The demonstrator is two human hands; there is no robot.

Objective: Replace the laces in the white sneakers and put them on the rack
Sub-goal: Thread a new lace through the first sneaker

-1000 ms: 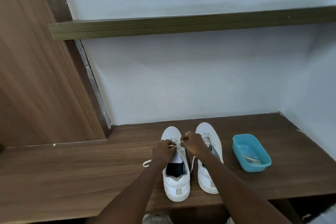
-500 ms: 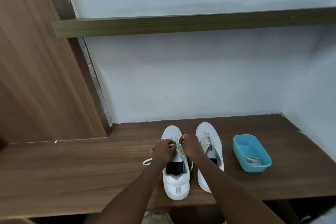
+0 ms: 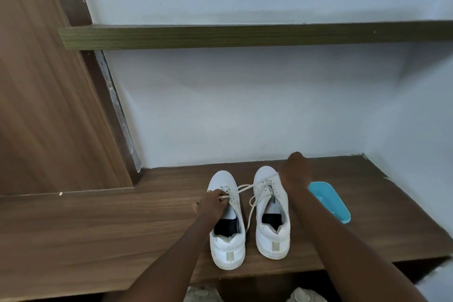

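Left hand: pinches lace at left sneaker.
Right hand: grips lace taut over right sneaker.

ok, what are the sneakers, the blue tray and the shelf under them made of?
White sneakers: smooth matte upper with clean panels, likely leather or synthetic; can't tell which.
Blue tray: probably plastic, uniform colour, slight sheen, rounded moulded corners.
Shelf: brown wood grain, satin finish; laminate or veneer possible, not settled from this view.

Sneakers stand on shelf, tub to right.
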